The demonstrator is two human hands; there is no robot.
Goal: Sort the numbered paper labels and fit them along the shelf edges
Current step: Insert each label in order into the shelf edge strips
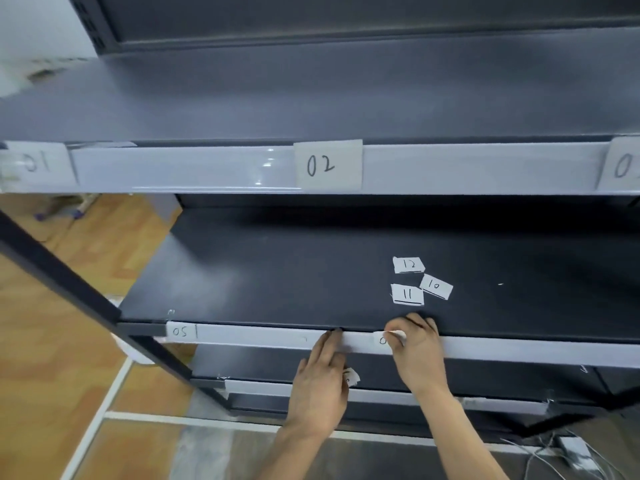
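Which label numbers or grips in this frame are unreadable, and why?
All in the head view:
- pinched label under the right hand: only "0" shows, fingers cover the rest.
- top-right label: cut off by the frame edge after "0".
- slip by the left hand: the hand hides its number; unclear whether it is held.
- 01 label: blurred, barely legible.
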